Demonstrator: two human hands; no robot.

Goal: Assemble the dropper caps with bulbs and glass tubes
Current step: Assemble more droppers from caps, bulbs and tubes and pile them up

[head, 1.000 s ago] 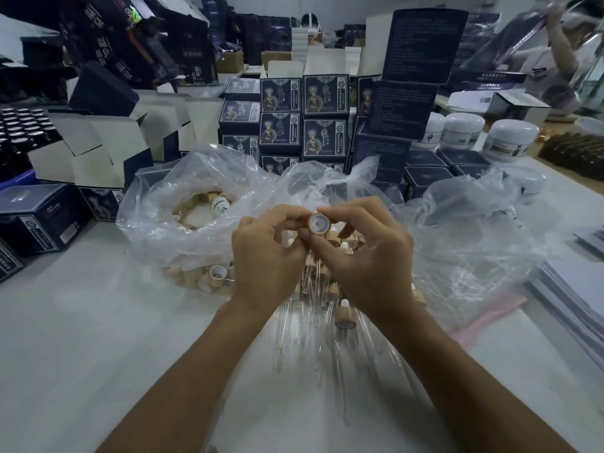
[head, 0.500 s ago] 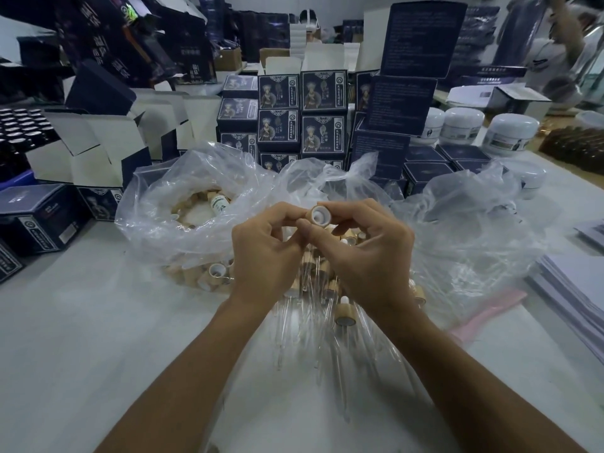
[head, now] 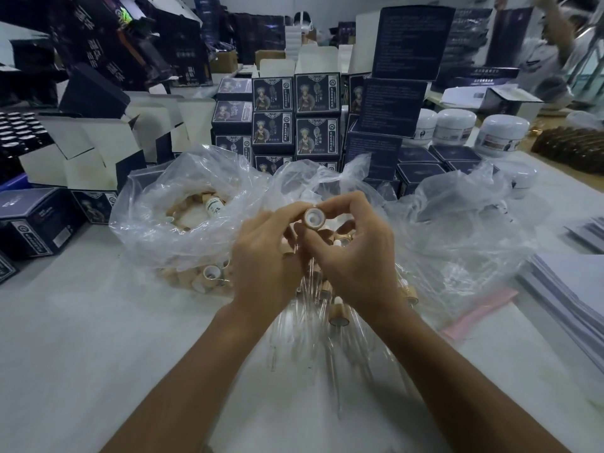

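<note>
A wood-coloured dropper cap [head: 314, 218] with a white insert faces the camera, its open end toward me. My left hand [head: 264, 256] and my right hand [head: 356, 256] both pinch it between thumb and fingertips above the table's middle. Under my hands lies a heap of assembled droppers [head: 338, 313] with glass tubes [head: 307, 338] pointing toward me. More loose caps [head: 209, 274] fill a clear plastic bag [head: 170, 223] to the left. What the fingers hide beneath the cap I cannot see.
Stacked dark printed boxes [head: 294, 119] and open white cartons [head: 91, 148] line the back. White jars [head: 500, 134] stand at the back right, a crumpled clear bag [head: 457, 230] at right, paper stacks [head: 575, 289] at the right edge. Another person [head: 552, 57] works far right.
The cap has risen slightly and tilted so its open end faces me more squarely. Both hands kept their pinch on it and shifted a little.
</note>
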